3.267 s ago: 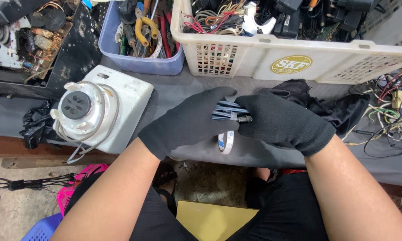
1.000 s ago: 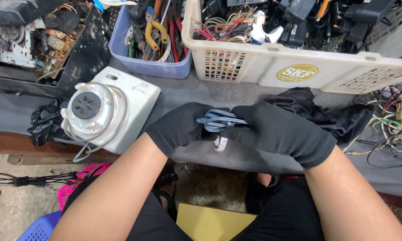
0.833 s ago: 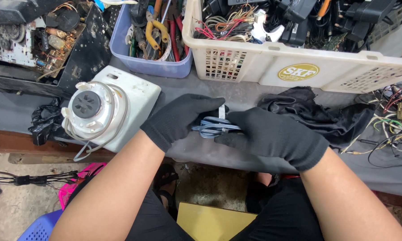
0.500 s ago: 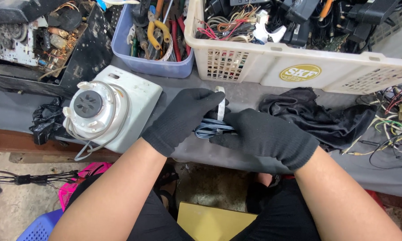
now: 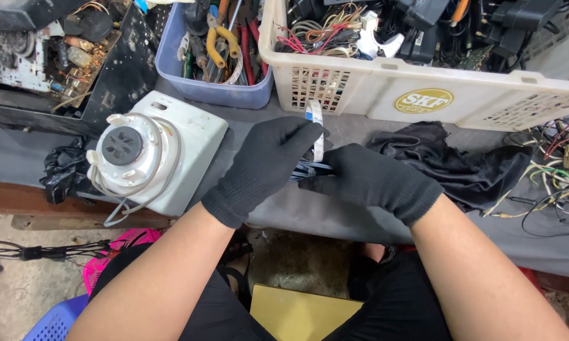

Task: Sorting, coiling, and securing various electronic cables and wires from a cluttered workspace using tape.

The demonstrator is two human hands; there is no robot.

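Camera body (image 5: 155,151) lies left of both hands, crate (image 5: 423,95) behind.

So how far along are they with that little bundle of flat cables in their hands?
Midway, it seems. Done: several flat ribbon cables are gathered into one bundle. In hand: the gloved left hand and right hand both grip it above the grey bench, one white strip sticking up loose. Left: the bundle is not set down yet, and tangled wires lie unsorted at right.
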